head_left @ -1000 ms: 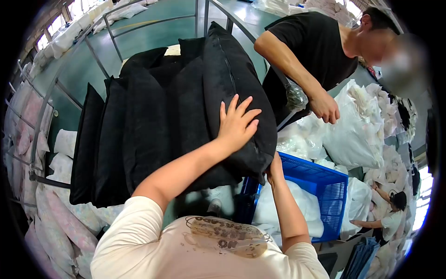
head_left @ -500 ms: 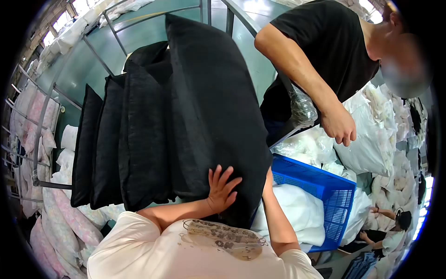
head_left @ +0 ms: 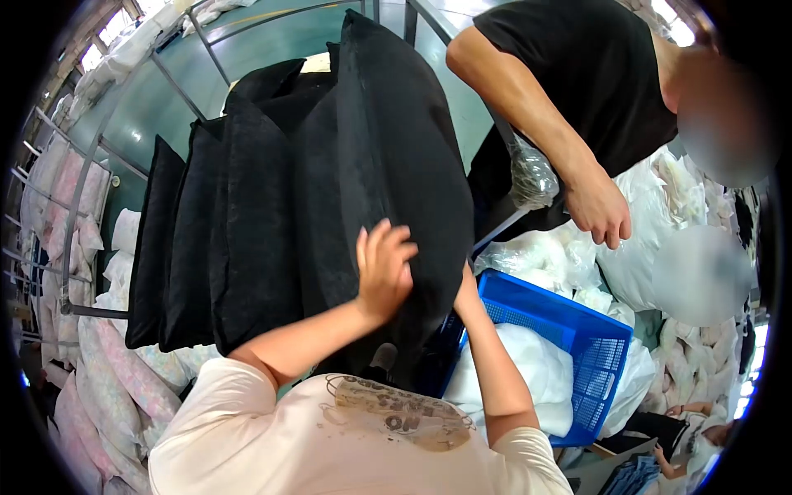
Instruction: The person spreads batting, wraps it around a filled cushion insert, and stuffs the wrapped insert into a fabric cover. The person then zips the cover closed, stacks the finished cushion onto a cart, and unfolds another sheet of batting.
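Observation:
A large black cushion (head_left: pixel 412 157) stands on edge at the right end of a row of black cushions (head_left: pixel 256 214). Over its near face is my left hand (head_left: pixel 384 271), fingers spread and slightly bent, gripping nothing; whether it touches the fabric I cannot tell. At the cushion's lower right edge is my right hand (head_left: pixel 467 290), its fingers hidden by the cushion. Just beyond that hand sits a blue plastic basket (head_left: pixel 606 375) with white soft material (head_left: pixel 528 375) in it.
A metal frame (head_left: pixel 99 312) surrounds the cushions. To the right a person in a black shirt (head_left: pixel 569 74) leans over a plastic-wrapped post (head_left: pixel 532 173). Filled bags (head_left: pixel 124 371) lie at left, with white bags (head_left: pixel 635 264) at right. Another person (head_left: pixel 685 437) is lower right.
The large cushion has turned more edge-on and its top has shifted right. My left hand has moved up, and my right hand slightly up along the edge.

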`<state>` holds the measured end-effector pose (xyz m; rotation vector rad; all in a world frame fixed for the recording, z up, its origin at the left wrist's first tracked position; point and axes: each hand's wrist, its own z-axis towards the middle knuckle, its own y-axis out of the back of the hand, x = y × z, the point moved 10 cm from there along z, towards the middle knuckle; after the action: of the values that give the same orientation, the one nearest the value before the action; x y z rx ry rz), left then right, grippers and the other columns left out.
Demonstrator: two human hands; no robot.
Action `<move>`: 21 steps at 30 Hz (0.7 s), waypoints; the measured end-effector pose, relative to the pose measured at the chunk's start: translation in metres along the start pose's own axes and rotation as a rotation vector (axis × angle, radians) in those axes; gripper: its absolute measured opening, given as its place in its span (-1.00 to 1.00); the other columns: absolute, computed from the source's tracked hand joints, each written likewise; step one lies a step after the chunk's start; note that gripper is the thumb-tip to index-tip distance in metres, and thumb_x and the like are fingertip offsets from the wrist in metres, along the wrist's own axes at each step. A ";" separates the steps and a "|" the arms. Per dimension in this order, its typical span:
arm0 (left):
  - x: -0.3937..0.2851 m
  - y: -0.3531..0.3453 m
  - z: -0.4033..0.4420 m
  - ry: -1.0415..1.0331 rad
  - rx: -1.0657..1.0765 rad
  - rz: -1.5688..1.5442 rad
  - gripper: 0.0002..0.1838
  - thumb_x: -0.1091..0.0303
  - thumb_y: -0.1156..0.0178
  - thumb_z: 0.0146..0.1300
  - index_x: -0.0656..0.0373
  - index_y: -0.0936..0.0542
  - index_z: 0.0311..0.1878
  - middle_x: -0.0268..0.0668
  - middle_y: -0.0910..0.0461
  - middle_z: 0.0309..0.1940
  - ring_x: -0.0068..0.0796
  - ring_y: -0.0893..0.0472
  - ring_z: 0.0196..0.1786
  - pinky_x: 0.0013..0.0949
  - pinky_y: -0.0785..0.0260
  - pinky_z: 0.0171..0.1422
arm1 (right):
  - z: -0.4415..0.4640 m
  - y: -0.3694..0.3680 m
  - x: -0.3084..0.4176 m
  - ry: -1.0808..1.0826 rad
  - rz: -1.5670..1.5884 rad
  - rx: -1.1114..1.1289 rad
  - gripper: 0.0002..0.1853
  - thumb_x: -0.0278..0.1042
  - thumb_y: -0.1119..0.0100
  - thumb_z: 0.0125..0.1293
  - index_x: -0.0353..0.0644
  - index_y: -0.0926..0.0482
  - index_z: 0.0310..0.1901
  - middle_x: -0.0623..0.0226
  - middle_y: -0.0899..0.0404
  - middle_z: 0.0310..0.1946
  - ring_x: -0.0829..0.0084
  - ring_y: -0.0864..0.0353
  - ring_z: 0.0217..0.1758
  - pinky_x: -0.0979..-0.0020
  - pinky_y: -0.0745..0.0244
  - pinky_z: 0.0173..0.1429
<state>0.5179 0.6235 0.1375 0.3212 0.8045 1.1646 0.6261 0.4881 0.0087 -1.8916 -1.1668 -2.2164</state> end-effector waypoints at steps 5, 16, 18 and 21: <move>-0.024 0.010 -0.046 -0.044 0.325 -0.222 -0.51 0.26 -0.15 0.19 0.09 -0.55 0.23 -0.17 -0.34 0.41 -0.02 -0.17 0.54 0.22 0.25 0.60 | -0.072 0.034 0.020 -0.389 -0.650 0.390 -0.65 -0.26 -0.14 0.30 -0.32 -0.64 0.01 -0.25 -0.65 -0.14 -0.20 -0.63 0.03 -0.04 -0.53 0.14; 0.101 0.059 0.016 -0.415 0.140 -0.735 -0.74 0.50 -0.34 0.00 0.18 -0.53 -0.21 -0.08 -0.52 -0.04 -0.07 -0.60 -0.05 -0.07 -0.51 0.00 | 0.215 0.010 0.275 0.018 -0.622 -0.123 -0.12 0.20 -0.24 0.28 -0.54 -0.35 0.29 -0.45 -0.19 0.40 -0.24 -0.23 0.49 0.06 -0.27 0.49; 0.165 0.033 0.029 -0.263 0.200 -0.596 -0.84 0.52 -0.26 0.02 0.15 -0.52 -0.30 -0.15 -0.55 -0.19 -0.09 -0.58 -0.06 -0.07 -0.44 0.00 | 0.286 0.007 0.271 -0.045 -0.696 -0.130 -0.08 0.29 -0.26 0.21 -0.53 -0.39 0.23 -0.32 -0.35 0.29 -0.24 -0.34 0.39 -0.07 -0.32 0.42; 0.228 -0.042 0.045 -0.242 0.422 -0.321 -0.76 0.40 -0.21 0.17 0.22 -0.63 -0.09 -0.18 -0.57 0.02 -0.14 -0.46 0.20 -0.06 -0.20 0.44 | 0.338 0.011 0.255 -0.226 -0.849 -0.348 0.02 0.41 -0.30 0.11 -0.48 -0.38 0.26 -0.20 -0.40 0.25 -0.13 -0.41 0.36 -0.16 -0.38 0.32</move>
<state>0.6156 0.8212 0.0525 0.6433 0.8468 0.6351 0.8487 0.7721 0.2308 -2.0595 -2.0476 -2.7914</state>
